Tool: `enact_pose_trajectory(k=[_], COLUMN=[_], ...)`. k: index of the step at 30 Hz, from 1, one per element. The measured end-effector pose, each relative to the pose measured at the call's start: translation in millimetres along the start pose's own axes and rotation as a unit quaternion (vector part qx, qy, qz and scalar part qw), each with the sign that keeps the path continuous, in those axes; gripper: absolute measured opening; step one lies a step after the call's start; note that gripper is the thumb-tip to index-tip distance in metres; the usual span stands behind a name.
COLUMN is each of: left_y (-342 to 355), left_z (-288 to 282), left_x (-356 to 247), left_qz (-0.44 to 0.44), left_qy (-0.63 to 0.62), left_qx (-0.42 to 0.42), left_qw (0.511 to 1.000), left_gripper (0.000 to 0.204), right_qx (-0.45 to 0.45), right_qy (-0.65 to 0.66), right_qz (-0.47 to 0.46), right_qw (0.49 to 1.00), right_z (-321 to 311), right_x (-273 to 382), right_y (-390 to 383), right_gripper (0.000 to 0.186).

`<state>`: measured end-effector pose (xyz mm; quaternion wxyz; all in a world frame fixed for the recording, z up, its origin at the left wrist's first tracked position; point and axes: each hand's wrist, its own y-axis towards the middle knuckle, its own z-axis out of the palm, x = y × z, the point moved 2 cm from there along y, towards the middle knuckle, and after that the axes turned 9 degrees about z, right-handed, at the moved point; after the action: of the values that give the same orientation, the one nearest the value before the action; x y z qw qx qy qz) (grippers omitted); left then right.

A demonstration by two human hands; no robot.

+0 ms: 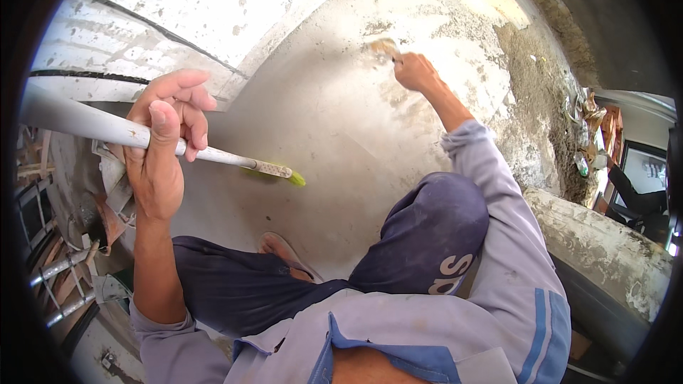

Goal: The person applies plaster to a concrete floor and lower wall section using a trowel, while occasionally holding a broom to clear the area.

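My left hand (165, 128) loosely grips a long white pole (85, 117) with its fingers curled and thumb up. The pole slants down to a perforated end (272, 169) with a yellow-green tip (296, 179) over the smooth grey concrete surface (320, 121). My right hand (415, 71) is closed on the handle of a small tool (381, 48), whose tan head is blurred against the mottled, pale, rough part of that surface. My bent knee (437, 217) is beside my right forearm, and my sandalled foot (281, 247) stands below the pole.
A white, stained panel (178, 0) with dark lines borders the upper left. Metal bars and debris (64, 277) lie at the left. A rough concrete ledge (597, 242) runs along the right, below crumbly debris (583, 142). A dark shape (637, 195) at the far right is unclear.
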<state>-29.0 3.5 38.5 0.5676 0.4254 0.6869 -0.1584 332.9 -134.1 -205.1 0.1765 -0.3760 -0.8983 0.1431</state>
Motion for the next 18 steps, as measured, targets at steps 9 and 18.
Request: enact_pose_trajectory(k=[9,18], left_y=[-1.1,-3.6], left_z=[7.6,-3.1], left_x=[-2.5,13.0], left_qz=[0.000,-0.019], left_qy=[-0.015,-0.025], left_qx=[-0.019,-0.068], left_qw=[1.000,0.997], left_gripper=[0.064,0.064], right_qx=[-0.079,-0.076], right_qy=[0.050,0.185], right_qz=[0.017,0.258], right_qw=[0.996,0.945], right_z=[43.0,63.4], right_x=[-42.5,-148.3], right_y=[4.1,-291.9], right_gripper=[0.027,0.047])
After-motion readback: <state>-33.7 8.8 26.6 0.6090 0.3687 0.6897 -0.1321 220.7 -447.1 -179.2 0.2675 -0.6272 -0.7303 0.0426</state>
